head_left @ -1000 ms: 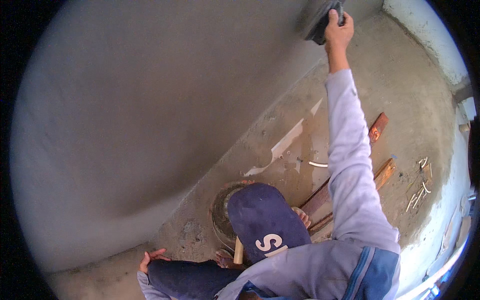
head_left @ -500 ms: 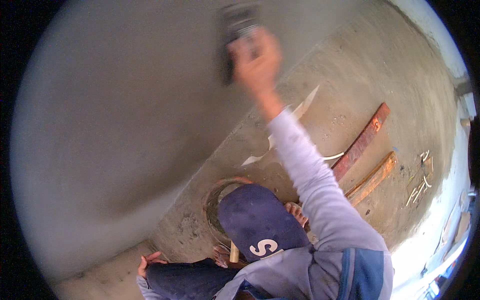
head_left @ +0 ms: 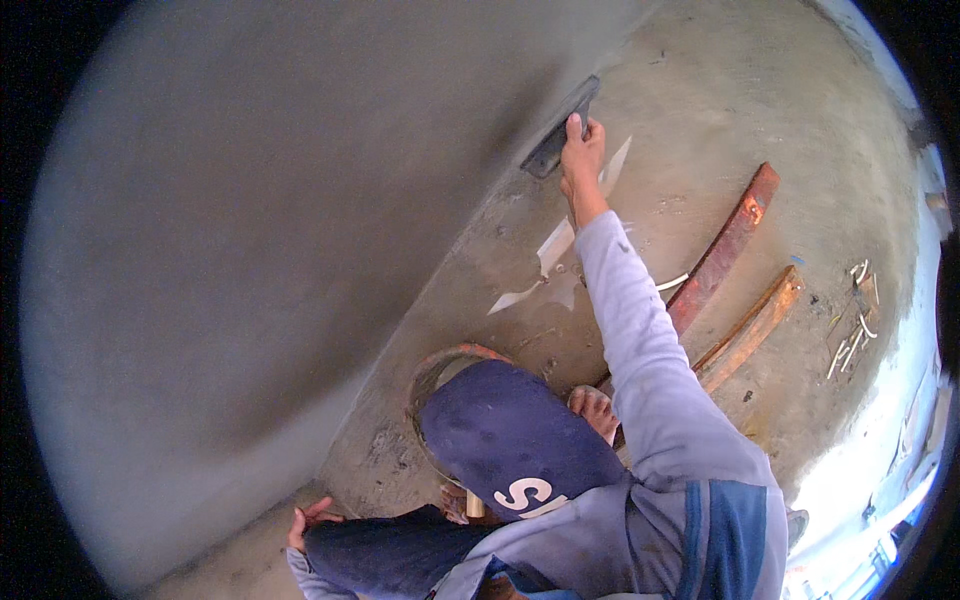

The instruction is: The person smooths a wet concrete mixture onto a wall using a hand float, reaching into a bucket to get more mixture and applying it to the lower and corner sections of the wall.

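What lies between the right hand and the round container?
In the head view, a jagged white strip lies on the floor between the right hand and the round container.

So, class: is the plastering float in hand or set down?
In hand: the right hand grips the plastering float near where wall meets floor.

The person's right arm (head_left: 645,340) reaches well forward and a little to the left, looking nearly straight from shoulder to cuff. The bare wrist (head_left: 589,203) carries on in line with it, hardly bent. Close to the left edge of the floor (head_left: 720,110), the right hand (head_left: 582,158) is closed in a grip, thumb (head_left: 573,127) pointing ahead. Down low, the left hand (head_left: 312,520) is empty and relaxed beside the left knee (head_left: 385,548), its fingers (head_left: 319,507) loosely parted.
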A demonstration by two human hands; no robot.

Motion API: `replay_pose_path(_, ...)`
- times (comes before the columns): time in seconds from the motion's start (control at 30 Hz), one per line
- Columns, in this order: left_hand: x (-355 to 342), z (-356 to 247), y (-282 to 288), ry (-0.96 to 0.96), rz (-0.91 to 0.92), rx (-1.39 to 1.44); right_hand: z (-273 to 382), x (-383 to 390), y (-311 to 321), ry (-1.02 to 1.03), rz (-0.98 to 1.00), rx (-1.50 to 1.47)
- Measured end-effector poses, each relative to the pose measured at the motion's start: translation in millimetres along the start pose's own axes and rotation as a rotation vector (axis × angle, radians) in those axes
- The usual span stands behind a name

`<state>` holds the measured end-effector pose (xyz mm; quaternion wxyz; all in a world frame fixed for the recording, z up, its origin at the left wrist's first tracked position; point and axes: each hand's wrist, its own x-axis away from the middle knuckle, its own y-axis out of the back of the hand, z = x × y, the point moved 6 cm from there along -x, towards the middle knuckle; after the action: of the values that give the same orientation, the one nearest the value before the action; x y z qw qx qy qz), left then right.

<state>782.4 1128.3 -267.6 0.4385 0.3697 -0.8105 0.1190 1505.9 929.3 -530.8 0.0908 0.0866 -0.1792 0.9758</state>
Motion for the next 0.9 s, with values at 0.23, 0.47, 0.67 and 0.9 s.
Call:
replay_pose_path(0.23, 8, 7, 2, -0.056, 0.057, 0.052, 78, 69, -84, 0.452, 0.104, 0.316)
replay_pose_path(0.47, 2, 5, -5, -0.065, 0.07, 0.049, 122, 251, -76, 0.443, 0.782, 0.162)
replay_pose_path(0.67, 13, 15, -1, -0.167, 0.079, 0.093, -27, 131, 9, -0.341, 0.309, 0.04)
replay_pose_path(0.9, 33, 20, 0, -0.207, 0.002, 0.035, -121, 179, 4, -0.716, 0.504, -0.101)
